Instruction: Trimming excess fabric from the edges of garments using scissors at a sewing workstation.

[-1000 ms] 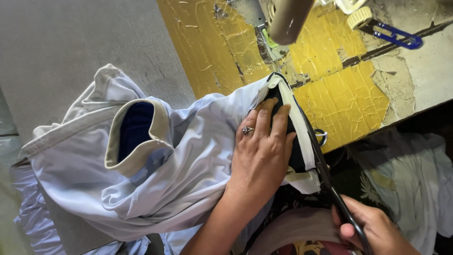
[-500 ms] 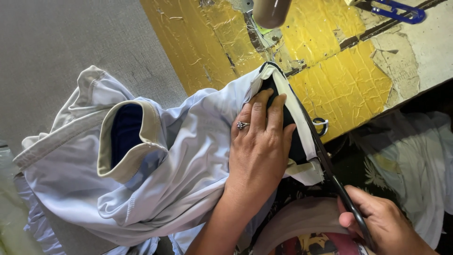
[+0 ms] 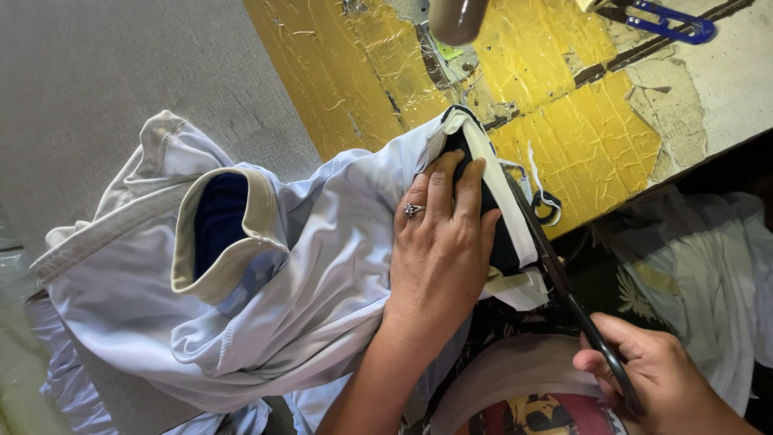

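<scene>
Two hands: left hand flat on pale garment, right hand gripping scissors.

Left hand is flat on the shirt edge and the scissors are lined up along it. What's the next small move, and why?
Probably a short snip along the pale edge strip. The left hand pins the light blue shirt flat beside it, and the right hand holds the black scissors with the blades lying along that strip, toward the sewing machine.
</scene>
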